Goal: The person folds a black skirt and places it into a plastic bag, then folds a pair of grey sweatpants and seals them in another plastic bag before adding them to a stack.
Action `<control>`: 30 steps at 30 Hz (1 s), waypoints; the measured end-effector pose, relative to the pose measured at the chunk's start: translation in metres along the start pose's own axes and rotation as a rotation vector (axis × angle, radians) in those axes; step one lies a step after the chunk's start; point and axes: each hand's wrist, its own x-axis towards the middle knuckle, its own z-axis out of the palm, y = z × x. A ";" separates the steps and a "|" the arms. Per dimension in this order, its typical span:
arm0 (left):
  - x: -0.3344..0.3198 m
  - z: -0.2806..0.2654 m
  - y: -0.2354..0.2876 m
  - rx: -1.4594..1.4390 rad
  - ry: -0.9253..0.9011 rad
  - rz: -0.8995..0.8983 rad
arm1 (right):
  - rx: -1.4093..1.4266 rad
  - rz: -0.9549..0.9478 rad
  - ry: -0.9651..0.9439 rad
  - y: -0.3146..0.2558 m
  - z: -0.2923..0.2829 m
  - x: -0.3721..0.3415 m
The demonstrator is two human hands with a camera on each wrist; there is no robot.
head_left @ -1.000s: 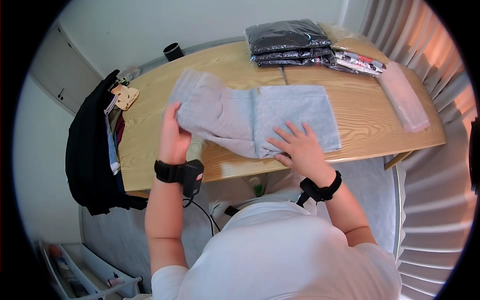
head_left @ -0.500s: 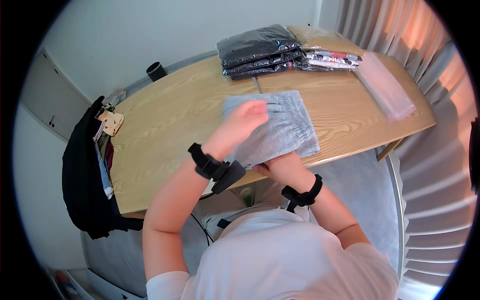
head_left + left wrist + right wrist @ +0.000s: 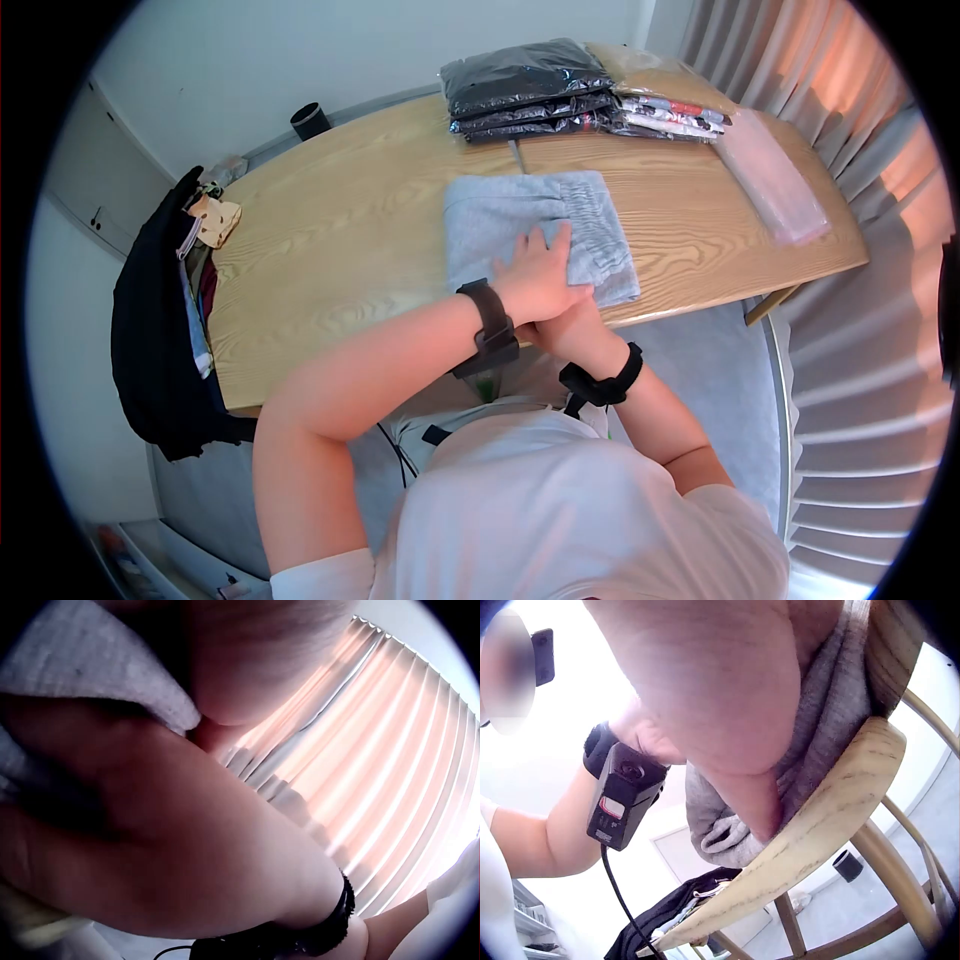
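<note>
Folded light grey sweatpants [image 3: 490, 215] lie near the table's front edge, their gathered elastic waistband [image 3: 598, 225] to the right. My left hand [image 3: 535, 275] rests on top of them, fingers spread over the cloth beside the waistband. Close under its wrist, my right hand [image 3: 568, 325] is at the front edge of the folded bundle, its fingers hidden by the cloth and the left hand. In the left wrist view, grey cloth [image 3: 82, 660] lies over the right hand. The right wrist view shows the right thumb [image 3: 754, 802] against the cloth at the table edge.
Plastic-bagged dark garments [image 3: 530, 80] are stacked at the back, beside bagged tan and patterned ones [image 3: 670, 110]. A clear plastic packet [image 3: 775, 180] lies at the right. Black clothing [image 3: 150, 330] hangs over the left edge. A black bin [image 3: 310, 122] stands behind the table.
The left part of the sweatpants has been folded over to the right, bringing the waistband on top. My left hand let go and came down on the bundle; my right hand went to its front edge.
</note>
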 end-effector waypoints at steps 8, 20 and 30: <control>0.022 -0.025 -0.022 -0.861 -0.049 0.296 | -0.063 -0.160 -0.092 0.003 -0.017 -0.005; 0.005 -0.015 -0.034 -0.322 -0.203 0.360 | 0.237 0.084 -0.028 0.025 -0.103 -0.001; -0.064 -0.012 -0.081 -0.065 0.108 0.362 | 0.148 0.247 0.062 0.058 -0.065 -0.013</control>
